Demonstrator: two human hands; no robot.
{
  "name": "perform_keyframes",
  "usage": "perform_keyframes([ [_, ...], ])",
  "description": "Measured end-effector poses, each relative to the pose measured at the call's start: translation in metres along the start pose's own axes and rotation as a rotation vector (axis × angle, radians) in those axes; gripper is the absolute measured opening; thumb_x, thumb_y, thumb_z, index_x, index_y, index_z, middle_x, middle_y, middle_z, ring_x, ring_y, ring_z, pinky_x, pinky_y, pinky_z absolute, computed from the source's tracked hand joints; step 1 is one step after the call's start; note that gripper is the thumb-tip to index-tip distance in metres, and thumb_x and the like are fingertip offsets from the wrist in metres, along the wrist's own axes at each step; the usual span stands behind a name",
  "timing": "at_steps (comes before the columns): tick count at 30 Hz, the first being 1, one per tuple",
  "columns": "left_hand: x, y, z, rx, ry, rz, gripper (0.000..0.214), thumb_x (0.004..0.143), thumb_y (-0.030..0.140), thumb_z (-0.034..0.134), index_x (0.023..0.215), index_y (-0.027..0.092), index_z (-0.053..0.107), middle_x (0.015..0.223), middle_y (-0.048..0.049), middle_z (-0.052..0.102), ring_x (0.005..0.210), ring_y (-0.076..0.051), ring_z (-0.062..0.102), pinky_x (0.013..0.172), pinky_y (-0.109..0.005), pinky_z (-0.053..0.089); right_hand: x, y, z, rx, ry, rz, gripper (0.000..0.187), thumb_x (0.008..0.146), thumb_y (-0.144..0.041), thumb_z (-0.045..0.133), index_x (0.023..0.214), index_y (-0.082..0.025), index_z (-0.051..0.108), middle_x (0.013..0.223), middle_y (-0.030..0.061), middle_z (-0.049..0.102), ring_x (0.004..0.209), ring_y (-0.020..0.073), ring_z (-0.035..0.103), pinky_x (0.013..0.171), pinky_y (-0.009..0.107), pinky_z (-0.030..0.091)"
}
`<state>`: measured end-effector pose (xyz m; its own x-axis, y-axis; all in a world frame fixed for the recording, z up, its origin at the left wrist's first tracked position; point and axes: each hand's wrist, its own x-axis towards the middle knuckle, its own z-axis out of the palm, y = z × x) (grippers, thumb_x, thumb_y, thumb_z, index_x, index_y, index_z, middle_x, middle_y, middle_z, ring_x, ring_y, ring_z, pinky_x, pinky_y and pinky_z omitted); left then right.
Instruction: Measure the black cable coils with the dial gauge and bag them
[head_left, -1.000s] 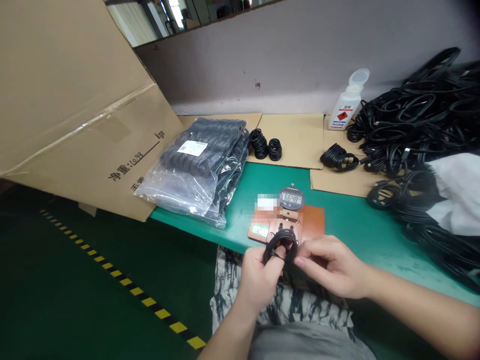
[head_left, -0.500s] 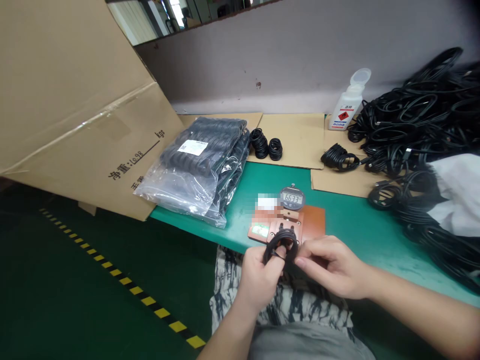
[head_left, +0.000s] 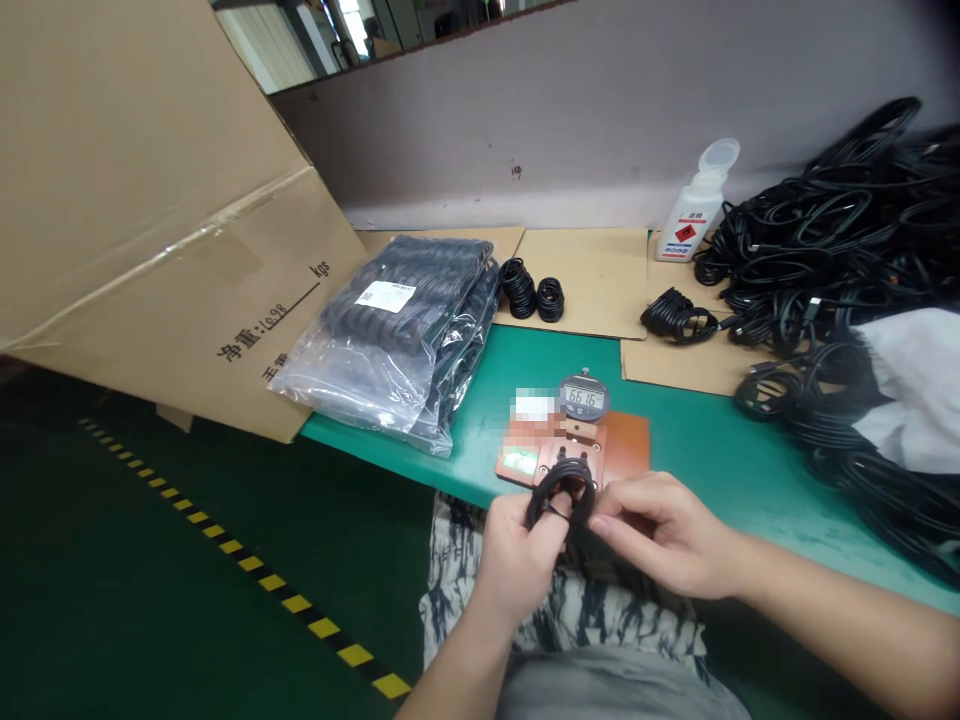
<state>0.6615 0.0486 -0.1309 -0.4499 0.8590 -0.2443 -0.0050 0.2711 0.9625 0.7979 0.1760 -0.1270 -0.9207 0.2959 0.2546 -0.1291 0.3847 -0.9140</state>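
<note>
A coiled black cable [head_left: 570, 470] is held upright by my left hand [head_left: 517, 560], whose thumb and fingers close on the coil's lower left side. My right hand [head_left: 664, 525] is closed, thumb against fingers, at the coil's right edge; its fingertips appear to pinch the cable there, partly hidden. Just behind the coil lies a reddish-brown fixture plate [head_left: 630, 445] with metal screws. On its far side sits a round digital gauge [head_left: 583, 395] reading about 6.616. The coil covers the near part of the fixture.
Bagged cable coils [head_left: 405, 300] lie on the green table [head_left: 675, 420] to the left, before a large cardboard box [head_left: 172, 250]. Two small coils [head_left: 519, 290] rest on cardboard. A white bottle [head_left: 690, 215], tangled black cables [head_left: 847, 220] and a white cloth [head_left: 915, 380] are at right.
The gauge reading has dropped from about 6.633 to 6.616. Both hands and the coil have stayed practically in place.
</note>
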Motion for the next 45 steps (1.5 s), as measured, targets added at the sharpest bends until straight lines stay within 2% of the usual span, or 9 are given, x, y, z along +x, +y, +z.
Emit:
perform_keyframes([
  [15,-0.001,0.000,0.000,0.004,0.007,0.015,0.045,0.092,0.039,0.053,0.053,0.020,0.039,0.049,0.0047,0.034,0.047,-0.009,0.027,0.047,-0.026,0.019,0.000,0.000,0.000,0.000,0.007,-0.011,0.029,0.096,-0.023,0.052,0.068,-0.016,0.055,0.054,-0.0024,0.047,0.048,0.0095,0.038,0.046,0.023,0.032],
  [19,-0.016,0.000,0.001,0.066,0.049,0.113,0.044,0.095,0.038,0.051,0.057,0.018,0.045,0.055,0.0026,0.040,0.053,-0.011,0.033,0.049,-0.024,0.024,0.000,0.000,-0.001,0.030,-0.003,-0.015,0.026,0.094,-0.023,0.054,0.069,-0.016,0.057,0.054,-0.0027,0.047,0.048,0.0095,0.040,0.047,0.022,0.033],
  [22,-0.028,-0.002,0.001,0.078,0.069,0.214,0.040,0.097,0.035,0.050,0.062,0.015,0.054,0.060,0.0005,0.047,0.057,-0.012,0.037,0.052,-0.024,0.029,-0.002,0.002,-0.003,0.081,-0.028,-0.024,0.016,0.090,-0.026,0.061,0.079,-0.015,0.061,0.054,-0.0039,0.049,0.045,0.0088,0.042,0.044,0.021,0.033],
  [24,-0.032,-0.004,0.002,0.068,0.050,0.240,0.038,0.097,0.033,0.049,0.066,0.014,0.059,0.063,-0.0012,0.053,0.058,-0.013,0.041,0.054,-0.024,0.032,-0.004,0.003,-0.003,0.109,-0.032,-0.024,0.015,0.087,-0.029,0.067,0.086,-0.015,0.063,0.054,-0.0046,0.050,0.044,0.0089,0.043,0.044,0.020,0.035],
  [27,-0.032,-0.005,0.004,0.049,-0.007,0.246,0.036,0.098,0.032,0.048,0.071,0.014,0.063,0.068,-0.0034,0.059,0.061,-0.014,0.047,0.057,-0.024,0.036,-0.005,0.003,-0.004,0.119,-0.043,-0.003,0.024,0.083,-0.033,0.072,0.094,-0.014,0.064,0.056,-0.0041,0.051,0.046,0.0099,0.046,0.044,0.021,0.037],
  [34,-0.032,-0.006,0.005,-0.009,-0.158,0.301,0.031,0.098,0.032,0.046,0.086,0.014,0.068,0.080,-0.0083,0.064,0.073,-0.021,0.058,0.069,-0.029,0.044,-0.002,-0.002,-0.003,0.087,-0.060,0.036,0.019,0.087,-0.025,0.062,0.098,-0.010,0.066,0.058,-0.0029,0.050,0.048,0.0100,0.045,0.044,0.021,0.036],
  [39,-0.030,-0.007,0.004,0.003,-0.172,0.346,0.036,0.097,0.037,0.044,0.104,0.014,0.071,0.097,-0.0134,0.070,0.085,-0.026,0.062,0.080,-0.034,0.047,-0.003,-0.002,-0.004,0.154,-0.043,0.091,0.015,0.087,-0.022,0.061,0.096,-0.011,0.067,0.061,-0.0032,0.050,0.050,0.0087,0.043,0.046,0.020,0.036],
  [42,-0.027,-0.004,0.004,0.019,-0.186,0.350,0.038,0.097,0.038,0.043,0.103,0.014,0.071,0.093,-0.0127,0.069,0.081,-0.026,0.061,0.076,-0.033,0.047,-0.003,-0.004,-0.006,0.230,-0.075,0.139,0.012,0.085,-0.021,0.062,0.091,-0.011,0.065,0.060,-0.0035,0.049,0.051,0.0082,0.042,0.046,0.019,0.035],
  [45,-0.027,-0.002,0.005,0.038,-0.211,0.338,0.039,0.096,0.038,0.042,0.091,0.014,0.071,0.082,-0.0115,0.067,0.075,-0.025,0.060,0.070,-0.033,0.046,-0.003,-0.005,-0.010,0.338,-0.209,0.199,0.017,0.082,-0.028,0.065,0.080,-0.011,0.062,0.059,-0.0029,0.049,0.051,0.0079,0.041,0.046,0.019,0.034],
])
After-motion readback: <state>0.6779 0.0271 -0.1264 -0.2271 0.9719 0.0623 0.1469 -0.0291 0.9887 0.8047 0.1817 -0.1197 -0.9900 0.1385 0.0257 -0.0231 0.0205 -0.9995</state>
